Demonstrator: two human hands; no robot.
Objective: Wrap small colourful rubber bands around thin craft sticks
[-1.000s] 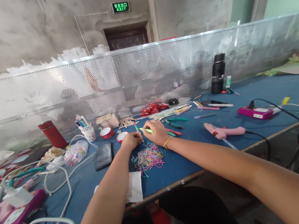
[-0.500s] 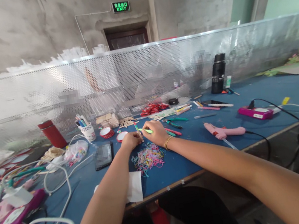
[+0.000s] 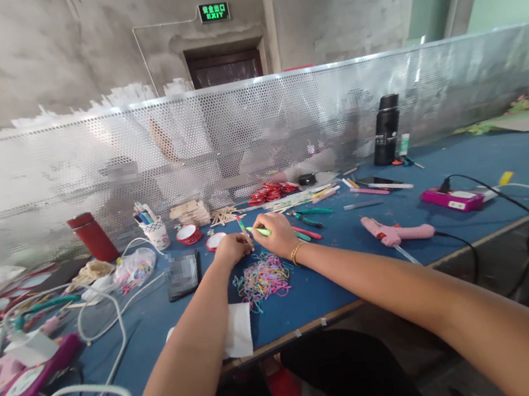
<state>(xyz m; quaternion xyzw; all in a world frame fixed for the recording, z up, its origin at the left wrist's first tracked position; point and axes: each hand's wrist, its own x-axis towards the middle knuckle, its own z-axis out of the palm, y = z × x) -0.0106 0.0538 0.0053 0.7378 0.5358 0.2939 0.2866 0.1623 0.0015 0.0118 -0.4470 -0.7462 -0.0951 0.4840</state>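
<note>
My left hand (image 3: pixel 235 247) is closed on a thin upright craft stick (image 3: pixel 241 224), whose top shows red and green. In my right hand (image 3: pixel 274 233) is a light green marker (image 3: pixel 262 231), its tip end pointing left at the stick. Whether the tip touches the stick I cannot tell. Just below both hands lies a loose heap of coloured rubber bands (image 3: pixel 264 279). A round red-rimmed tin (image 3: pixel 215 241) sits beyond my left hand, and green-handled pliers (image 3: pixel 306 218) lie beyond my right.
A phone (image 3: pixel 183 276) and white cables lie left of my forearm. A pink glue gun (image 3: pixel 396 231) rests to the right near a purple power strip (image 3: pixel 452 199). Behind stand a pen cup (image 3: pixel 154 234), a red bottle (image 3: pixel 92 237) and a black flask (image 3: pixel 386 130) before a perforated metal screen (image 3: pixel 240 114).
Both hands keep nearly the same place and grip. The marker has shifted very slightly beside the stick.
</note>
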